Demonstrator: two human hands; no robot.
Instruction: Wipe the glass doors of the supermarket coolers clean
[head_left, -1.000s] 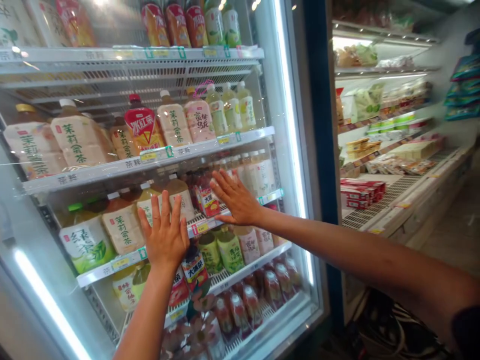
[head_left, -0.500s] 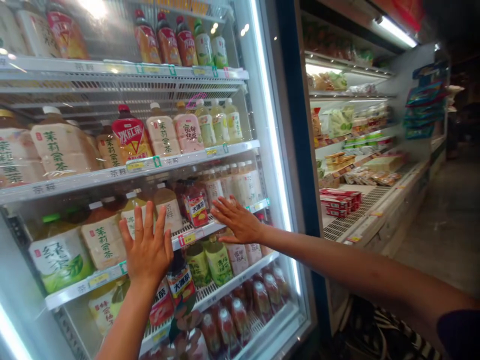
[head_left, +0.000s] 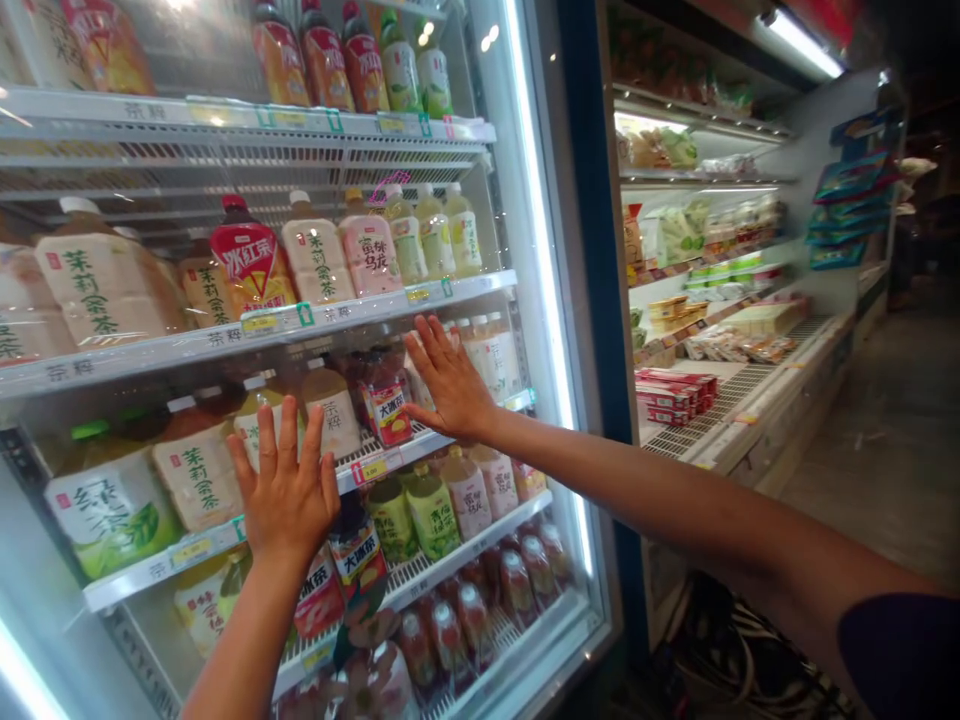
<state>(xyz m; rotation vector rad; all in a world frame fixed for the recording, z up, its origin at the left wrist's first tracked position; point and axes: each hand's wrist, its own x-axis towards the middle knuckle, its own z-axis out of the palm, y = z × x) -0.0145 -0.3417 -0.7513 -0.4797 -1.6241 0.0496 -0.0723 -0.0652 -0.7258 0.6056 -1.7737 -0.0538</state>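
My left hand [head_left: 289, 490] lies flat with fingers spread on the glass door [head_left: 480, 220] of a drinks fridge, over the third shelf. My right hand [head_left: 444, 378] is also open and pressed flat on the same glass, higher and further right. Behind the glass stand rows of tea bottles [head_left: 315, 258], among them a red-labelled bottle [head_left: 251, 262] on the second shelf and a small red-labelled bottle [head_left: 388, 405] between my hands. Neither hand holds anything.
The fridge's blue frame [head_left: 592, 250] stands to the right of the door. Beyond it runs an open chilled display [head_left: 720, 400] with packaged food and red boxes [head_left: 671, 390]. Cables lie on the floor [head_left: 720, 640] below. An aisle floor [head_left: 877, 470] extends at right.
My right hand has moved up the glass, fingers now pointing more upward. My left hand has stayed flat on the glass. The view has drifted slightly.
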